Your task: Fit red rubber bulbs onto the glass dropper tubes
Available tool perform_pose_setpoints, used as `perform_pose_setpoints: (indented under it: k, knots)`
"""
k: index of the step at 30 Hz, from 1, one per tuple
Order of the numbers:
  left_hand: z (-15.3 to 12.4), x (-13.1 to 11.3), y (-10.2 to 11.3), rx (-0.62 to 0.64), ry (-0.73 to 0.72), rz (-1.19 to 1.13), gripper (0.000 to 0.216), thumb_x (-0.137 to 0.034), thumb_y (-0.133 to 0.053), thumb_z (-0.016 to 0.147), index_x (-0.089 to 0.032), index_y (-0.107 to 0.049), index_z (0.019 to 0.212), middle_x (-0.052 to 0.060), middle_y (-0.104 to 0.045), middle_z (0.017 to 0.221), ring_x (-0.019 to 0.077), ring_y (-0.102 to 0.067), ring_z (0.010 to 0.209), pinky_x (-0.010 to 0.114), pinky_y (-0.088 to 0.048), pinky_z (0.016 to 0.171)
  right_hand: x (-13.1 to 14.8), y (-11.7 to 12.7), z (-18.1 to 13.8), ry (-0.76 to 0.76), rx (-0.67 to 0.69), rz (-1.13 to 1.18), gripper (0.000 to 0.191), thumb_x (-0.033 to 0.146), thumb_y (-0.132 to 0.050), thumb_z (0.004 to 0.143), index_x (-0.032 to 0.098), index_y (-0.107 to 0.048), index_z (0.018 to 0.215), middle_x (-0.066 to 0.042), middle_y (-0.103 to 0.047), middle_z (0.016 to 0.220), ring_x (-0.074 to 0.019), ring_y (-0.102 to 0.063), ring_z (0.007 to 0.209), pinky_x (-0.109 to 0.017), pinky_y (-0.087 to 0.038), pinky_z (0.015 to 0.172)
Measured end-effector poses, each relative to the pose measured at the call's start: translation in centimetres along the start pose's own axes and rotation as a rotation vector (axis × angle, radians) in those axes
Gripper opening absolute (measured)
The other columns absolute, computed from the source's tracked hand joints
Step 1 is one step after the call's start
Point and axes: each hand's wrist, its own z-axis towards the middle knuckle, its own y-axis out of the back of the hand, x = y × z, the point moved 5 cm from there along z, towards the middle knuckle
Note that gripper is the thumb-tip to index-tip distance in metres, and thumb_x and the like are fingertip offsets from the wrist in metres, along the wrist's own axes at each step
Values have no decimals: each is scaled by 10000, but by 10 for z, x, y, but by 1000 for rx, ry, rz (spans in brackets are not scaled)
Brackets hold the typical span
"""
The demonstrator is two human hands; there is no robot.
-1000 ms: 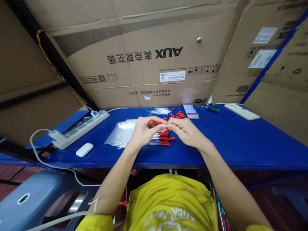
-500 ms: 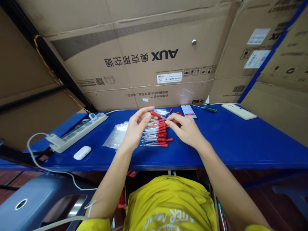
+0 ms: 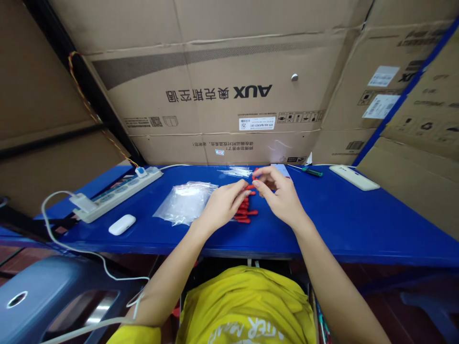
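Observation:
A row of glass droppers with red bulbs [image 3: 246, 214] lies on the blue table [image 3: 358, 215]. My left hand [image 3: 220, 205] rests low over this row with its fingers pressed together on a dropper at the far end. My right hand [image 3: 281, 196] is just to the right, fingers curled, its thumb and forefinger pinching a small red bulb [image 3: 255, 177]. Loose clear glass tubes [image 3: 236, 171] lie beyond the hands. A stack of clear plastic bags [image 3: 184, 200] sits left of my left hand.
A white power strip [image 3: 118, 193] with a plugged cable and a white earbud case [image 3: 122, 224] lie at the left. A phone [image 3: 283, 167], a green screwdriver [image 3: 311, 171] and a white flat device [image 3: 353, 177] lie at the back right. Cardboard boxes [image 3: 222, 95] wall the table. A grey stool [image 3: 36, 296] stands lower left.
My left hand has come down from holding a dropper up and now lies on the row. My right hand has moved back toward the loose red bulbs.

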Motion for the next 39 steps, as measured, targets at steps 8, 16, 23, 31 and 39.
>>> perform_pose_setpoints:
  k: [8,16,23,31,39]
  knots:
    - [0,4,2,26,3,85,390,-399,-348,1171,-203,-598,944,34,-725,896,193,-669,779,296,-398,690,-10,11,2,-109,-51,161,270,428,-774,946,239,-742,1135,-55,-769,1003,-214,-737,899,-345,-615,783]
    - [1,8,0,21,-18,120,408,-430,-385,1160,-206,-638,931,1,-679,727,160,-602,625,280,-303,626,-13,9,3,-173,32,181,328,531,-792,916,215,-750,995,-22,-739,805,-181,-705,719,-333,-622,690]
    - [-1,7,-3,66,-90,57,399,-403,-351,1162,-191,-671,1051,25,-720,850,167,-642,720,272,-375,713,-10,12,1,-152,103,212,299,501,-822,912,221,-737,975,-37,-790,850,-213,-781,775,-367,-649,780]
    - [0,-4,2,153,-109,-288,469,-422,-345,1148,-182,-576,817,-10,-569,730,135,-518,675,259,-420,708,-7,14,-4,-121,175,265,273,438,-892,864,239,-798,1024,-43,-830,947,-230,-823,865,-380,-682,859]
    - [-1,-8,2,172,-141,-288,442,-378,-357,1150,-177,-620,858,-9,-589,730,138,-532,671,270,-412,708,-8,21,-4,-94,145,257,228,405,-917,845,228,-805,936,-48,-835,881,-235,-832,811,-371,-706,798]
